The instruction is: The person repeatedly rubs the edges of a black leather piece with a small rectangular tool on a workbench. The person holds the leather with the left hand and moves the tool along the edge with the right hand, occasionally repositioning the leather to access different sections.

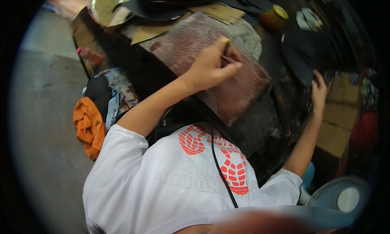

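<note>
My left hand (214, 66) is over a worn reddish-brown board (231, 100), its fingers curled in. A small dark thing with a yellowish end shows at the fingertips, too blurred to name. Off to the right, my right hand (319, 91) is at the near edge of a black flat sheet (302, 55), with its fingers closed on that edge. The sheet is apart from the board and dark against its surroundings.
Tan cardboard pieces (219, 11) and dark curved sheets (150, 10) lie beyond the board. A yellow-lidded jar (275, 17) stands far right. An orange cloth (88, 126) hangs at left. A fan (339, 199) is near my right elbow, below cardboard (337, 112).
</note>
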The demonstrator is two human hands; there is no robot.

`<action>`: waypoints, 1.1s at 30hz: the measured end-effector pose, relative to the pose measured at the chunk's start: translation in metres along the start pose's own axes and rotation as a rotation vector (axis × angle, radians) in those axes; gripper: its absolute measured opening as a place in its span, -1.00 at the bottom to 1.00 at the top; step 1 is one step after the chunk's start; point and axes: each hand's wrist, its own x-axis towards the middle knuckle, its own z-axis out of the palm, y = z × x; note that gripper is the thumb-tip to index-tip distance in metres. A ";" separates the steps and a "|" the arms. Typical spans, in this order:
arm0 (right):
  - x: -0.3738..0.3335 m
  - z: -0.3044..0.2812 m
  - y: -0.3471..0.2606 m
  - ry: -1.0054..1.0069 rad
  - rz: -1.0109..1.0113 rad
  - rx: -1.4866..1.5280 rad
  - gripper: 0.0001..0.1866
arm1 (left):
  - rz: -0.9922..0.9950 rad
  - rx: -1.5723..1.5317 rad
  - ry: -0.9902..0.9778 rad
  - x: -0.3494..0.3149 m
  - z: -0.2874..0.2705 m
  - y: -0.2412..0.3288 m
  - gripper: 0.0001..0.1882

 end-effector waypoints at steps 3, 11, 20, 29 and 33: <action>0.009 0.015 -0.028 -0.163 0.163 -0.843 -0.64 | -0.067 0.003 -0.082 -0.001 0.002 0.003 -0.69; 0.070 0.068 -0.183 -0.161 -0.753 -0.090 -0.65 | -0.147 -0.035 0.082 0.008 0.005 0.002 -0.69; 0.161 0.257 -0.300 -0.097 -1.052 -0.114 -0.50 | -0.226 -0.246 0.146 0.013 0.008 -0.002 -0.71; 0.137 0.200 -0.311 0.180 -1.081 -0.015 -0.78 | -0.280 -0.361 0.142 0.018 0.009 -0.003 -0.76; 0.108 0.109 -0.286 0.266 -1.032 0.135 -0.73 | -0.324 -0.366 0.262 0.022 0.009 -0.001 -0.75</action>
